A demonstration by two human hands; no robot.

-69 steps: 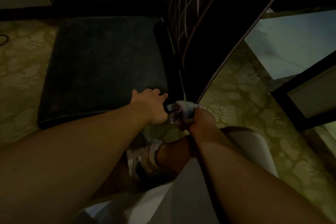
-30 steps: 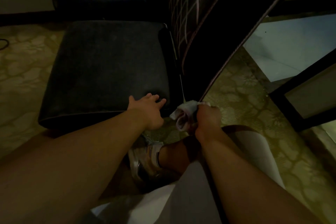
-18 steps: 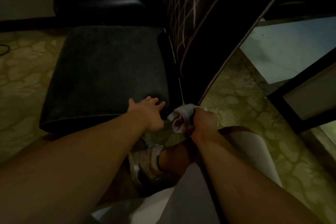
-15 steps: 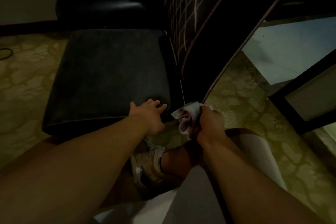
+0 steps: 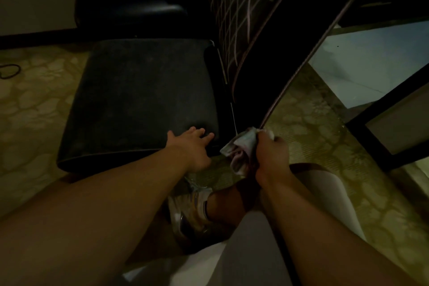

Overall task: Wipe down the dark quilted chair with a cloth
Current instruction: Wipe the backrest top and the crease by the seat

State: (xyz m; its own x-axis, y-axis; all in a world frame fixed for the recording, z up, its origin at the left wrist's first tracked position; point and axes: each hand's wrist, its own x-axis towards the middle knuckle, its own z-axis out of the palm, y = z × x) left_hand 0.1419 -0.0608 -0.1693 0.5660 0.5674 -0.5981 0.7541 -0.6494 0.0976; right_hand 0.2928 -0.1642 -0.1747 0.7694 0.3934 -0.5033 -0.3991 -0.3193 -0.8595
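Mid-wipe, I judge: the right hand (image 5: 271, 153) grips the cloth (image 5: 239, 150) at the chair (image 5: 267, 58) base, the left hand (image 5: 192, 146) rests open-fingered on the seat (image 5: 139, 100); upper quilting seemingly remains.

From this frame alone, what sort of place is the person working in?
Probably a dim carpeted indoor room, perhaps a dining or function room: patterned carpet, a dark cushioned chair seat with a quilted chair back, and another dark chair behind.

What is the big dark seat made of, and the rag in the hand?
Seat cushion: looks like fabric, maybe velvety; matte, faintly speckled, with a piped edge. Hard to be sure in the dim light.
Cloth: soft, thin woven fabric, pale; it bunches into folds in the right hand.
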